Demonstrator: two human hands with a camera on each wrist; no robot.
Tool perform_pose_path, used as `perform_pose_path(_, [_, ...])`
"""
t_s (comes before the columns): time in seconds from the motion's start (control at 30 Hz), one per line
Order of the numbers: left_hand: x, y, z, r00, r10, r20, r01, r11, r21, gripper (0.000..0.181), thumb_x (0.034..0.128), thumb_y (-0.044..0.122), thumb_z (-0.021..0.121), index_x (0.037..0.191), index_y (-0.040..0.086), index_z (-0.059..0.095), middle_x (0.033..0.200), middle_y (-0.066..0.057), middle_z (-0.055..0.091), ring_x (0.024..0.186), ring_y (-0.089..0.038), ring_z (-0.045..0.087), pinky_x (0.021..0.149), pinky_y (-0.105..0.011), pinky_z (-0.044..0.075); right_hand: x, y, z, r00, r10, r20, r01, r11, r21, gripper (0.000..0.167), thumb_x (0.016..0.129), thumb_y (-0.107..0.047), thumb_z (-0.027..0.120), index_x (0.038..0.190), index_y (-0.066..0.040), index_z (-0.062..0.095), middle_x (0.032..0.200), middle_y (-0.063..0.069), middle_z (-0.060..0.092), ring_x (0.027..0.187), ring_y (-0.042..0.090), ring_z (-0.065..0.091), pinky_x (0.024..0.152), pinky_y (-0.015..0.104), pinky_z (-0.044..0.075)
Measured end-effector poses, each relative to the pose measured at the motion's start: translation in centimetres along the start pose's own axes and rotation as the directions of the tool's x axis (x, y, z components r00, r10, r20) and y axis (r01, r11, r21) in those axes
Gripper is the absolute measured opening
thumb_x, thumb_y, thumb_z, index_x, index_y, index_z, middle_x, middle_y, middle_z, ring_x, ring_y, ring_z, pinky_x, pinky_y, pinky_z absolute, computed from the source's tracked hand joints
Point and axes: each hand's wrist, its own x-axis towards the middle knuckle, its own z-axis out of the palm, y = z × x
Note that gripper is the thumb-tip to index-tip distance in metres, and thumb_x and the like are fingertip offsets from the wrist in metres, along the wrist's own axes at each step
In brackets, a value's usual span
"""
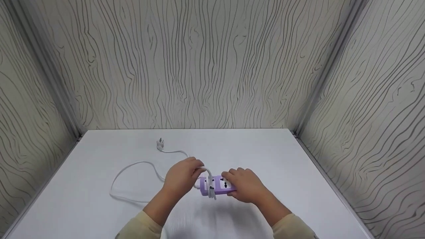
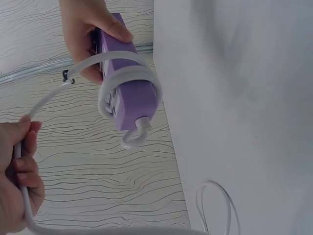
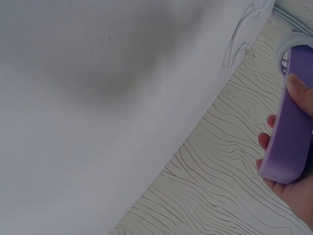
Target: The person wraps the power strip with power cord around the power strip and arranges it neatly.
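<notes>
Power strip [image 1: 217, 186], purple, lower centre of the head view, held up off the white table [image 1: 265, 149], shadow underneath. Right hand [image 1: 247, 186] has fingers and thumb wrapped round the end away from the cord exit; firm hold. Left hand [image 1: 182, 176] has fingers curled in, pinching the white cord [image 2: 128, 76], which is coiled round the cord-exit end. Loose cord loops on the table at lower left of the head view; plug [image 1: 160, 145] lies left of centre, about mid-height.

Handling, my guess: strip is light for its size, stiff hard plastic, smooth enough to slip a bit, not very fragile. Best grip is the bare end, thumb on one face, fingers opposite. Cord looks bendy but springy; coils probably loosen without tension. Pinch it near the coils.
</notes>
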Motion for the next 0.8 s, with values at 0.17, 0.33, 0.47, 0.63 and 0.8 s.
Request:
perform_pose_path(0.17, [0.5,-0.9,0.2,1.000,-0.015,-0.012,0.014,0.999,-0.050,0.015,0.0874,0.031,0.060,0.089,0.018,0.068,0.080,0.009,0.060,0.074,-0.009,0.057,0.070,-0.030,0.049,-0.2,-0.4,-0.8,0.995,-0.102,-0.005,0.103,0.994,0.046,0.055,0.073,-0.040,0.073,0.121,-0.025,0.051,0.101,-0.008,0.058,0.082,0.013,0.050,0.071,0.034,0.044])
perform_pose_path(0.33, [0.9,-2.2,0.5,0.999,-0.045,-0.009,0.043,0.987,-0.156,0.017,0.0881,0.030,0.059,0.092,0.016,0.068,0.087,0.006,0.064,0.085,-0.014,0.060,0.078,-0.035,0.049,-0.3,-0.8,-1.7,0.984,-0.176,-0.037,0.179,0.980,0.090,0.054,0.074,-0.038,0.073,0.122,-0.027,0.051,0.104,-0.010,0.058,0.087,0.011,0.051,0.076,0.035,0.045])
perform_pose_path(0.47, [1.1,-3.0,0.8,0.997,-0.077,0.001,0.075,0.963,-0.260,0.019,0.0883,0.030,0.058,0.093,0.015,0.068,0.091,0.003,0.065,0.089,-0.016,0.060,0.081,-0.037,0.048,-0.4,-1.0,-2.4,0.975,-0.217,-0.051,0.222,0.967,0.126,0.054,0.075,-0.037,0.073,0.123,-0.027,0.051,0.106,-0.010,0.059,0.089,0.010,0.051,0.080,0.035,0.045])
perform_pose_path(0.63, [1.3,-3.6,1.1,0.994,-0.105,0.024,0.107,0.930,-0.351,0.020,0.0885,0.032,0.058,0.093,0.016,0.068,0.090,0.003,0.064,0.088,-0.016,0.060,0.080,-0.037,0.048,-0.5,-0.9,-3.3,0.971,-0.238,-0.025,0.239,0.954,0.179,0.054,0.076,-0.036,0.072,0.124,-0.025,0.050,0.108,-0.010,0.059,0.091,0.009,0.052,0.084,0.034,0.044])
perform_pose_path(0.8, [1.5,-4.4,1.8,0.993,-0.105,0.059,0.121,0.890,-0.440,0.018,0.0883,0.033,0.058,0.088,0.018,0.067,0.079,0.004,0.061,0.076,-0.013,0.055,0.071,-0.034,0.047,-0.4,-0.9,-4.3,0.962,-0.271,-0.024,0.270,0.940,0.210,0.053,0.077,-0.035,0.071,0.124,-0.024,0.050,0.107,-0.010,0.059,0.092,0.008,0.052,0.085,0.034,0.044])
